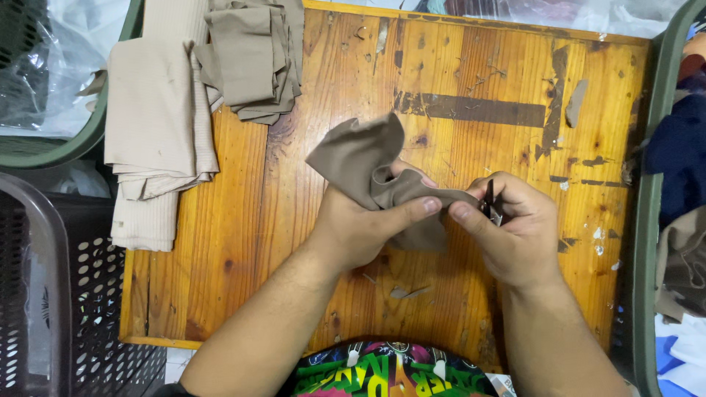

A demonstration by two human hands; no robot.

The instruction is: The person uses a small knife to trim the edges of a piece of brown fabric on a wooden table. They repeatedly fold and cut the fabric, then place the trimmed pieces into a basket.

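Observation:
My left hand grips a taupe piece of fabric above the middle of a worn wooden table. The cloth bunches over my fingers and a narrow end stretches right toward my other hand. My right hand pinches that end with the thumb and holds a small dark cutting tool, probably thread snips, against the cloth edge. Both hands touch at the fingertips.
A beige ribbed fabric stack and a taupe folded pile lie at the table's far left. A dark perforated basket stands left. Green bins with clothes sit at top left and right. Fabric scraps dot the table.

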